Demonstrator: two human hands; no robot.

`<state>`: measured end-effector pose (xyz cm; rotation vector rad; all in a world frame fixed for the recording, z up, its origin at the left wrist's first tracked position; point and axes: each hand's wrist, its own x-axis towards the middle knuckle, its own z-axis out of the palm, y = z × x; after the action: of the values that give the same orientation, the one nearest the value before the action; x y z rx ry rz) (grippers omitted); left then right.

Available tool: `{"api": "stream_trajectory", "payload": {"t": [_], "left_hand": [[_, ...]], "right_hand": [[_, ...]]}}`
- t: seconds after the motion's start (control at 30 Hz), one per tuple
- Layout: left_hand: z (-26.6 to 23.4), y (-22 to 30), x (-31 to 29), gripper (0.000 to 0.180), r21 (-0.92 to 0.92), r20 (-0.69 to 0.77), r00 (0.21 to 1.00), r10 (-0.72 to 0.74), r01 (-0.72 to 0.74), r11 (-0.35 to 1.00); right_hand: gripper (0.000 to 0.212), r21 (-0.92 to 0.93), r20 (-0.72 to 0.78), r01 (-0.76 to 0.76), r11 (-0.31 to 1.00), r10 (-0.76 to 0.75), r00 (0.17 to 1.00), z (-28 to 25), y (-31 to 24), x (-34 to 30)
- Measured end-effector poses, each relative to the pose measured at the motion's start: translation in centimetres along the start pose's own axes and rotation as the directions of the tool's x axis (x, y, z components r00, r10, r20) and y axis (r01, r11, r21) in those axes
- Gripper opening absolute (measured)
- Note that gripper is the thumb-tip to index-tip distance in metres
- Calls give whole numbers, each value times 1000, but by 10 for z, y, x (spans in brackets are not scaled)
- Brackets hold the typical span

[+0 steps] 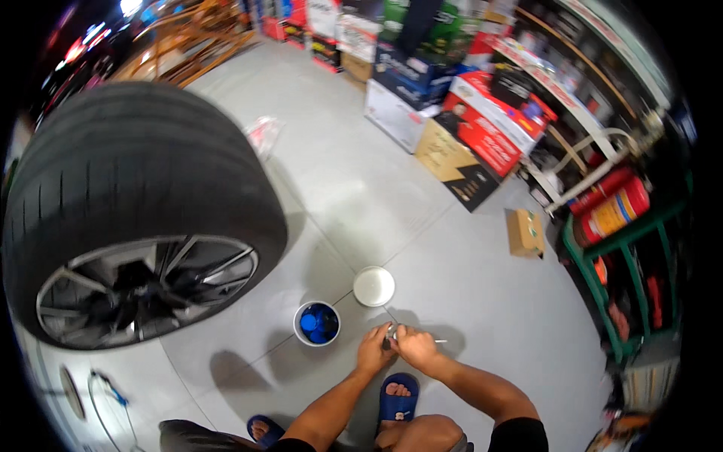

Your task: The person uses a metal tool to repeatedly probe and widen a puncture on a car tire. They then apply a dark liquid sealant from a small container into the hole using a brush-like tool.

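My left hand [373,349] and my right hand [416,349] meet low over the floor, their fingers closed. Between them shows a small dark and silvery part [389,337], mostly covered by the fingers, so its kind cannot be made out. A thin pale rod [441,341] sticks out to the right of my right hand; what it belongs to is hidden in the grip. Just left of my hands stands a white tub [296,328] with blue-capped items [309,323] inside. Beyond my hands a round white lid [374,286] lies flat.
A large tyre on a spoked wheel [143,188] fills the left. Boxes [482,120] are stacked at the back right. Nearer on the right are a small cardboard box [525,233], a green rack [587,279] and a red fire extinguisher [614,212]. A cable [98,399] lies lower left.
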<state>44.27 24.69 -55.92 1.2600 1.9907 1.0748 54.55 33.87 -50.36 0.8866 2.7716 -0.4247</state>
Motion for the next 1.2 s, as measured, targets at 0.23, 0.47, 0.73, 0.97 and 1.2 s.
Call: {"api": "stream_trajectory", "payload": {"t": [0.23,0.47,0.73,0.97,1.2], "left_hand": [[7,-1,-23,65,-13,-45,987,-156,156,988],[-24,-18,-95,25,-137,-52,853,-520,509,850],[-110,-97,-80,33,-657,-286,623,-728,425,622],[-118,-89,-32,46,-710,-258,588,-767,422,563],[-113,-66,-29,49,-528,-385,658,-647,419,739]], "right_hand": [[41,30,-19,-8,1000,8,1000,-55,11,79],[29,-190,272,331,924,-274,922,30,31,138],[20,937,309,-330,115,165,937,-73,11,140],[65,806,509,-530,-263,-149,848,-38,-26,164],[37,481,15,208,852,-245,969,-17,-90,171]]}}
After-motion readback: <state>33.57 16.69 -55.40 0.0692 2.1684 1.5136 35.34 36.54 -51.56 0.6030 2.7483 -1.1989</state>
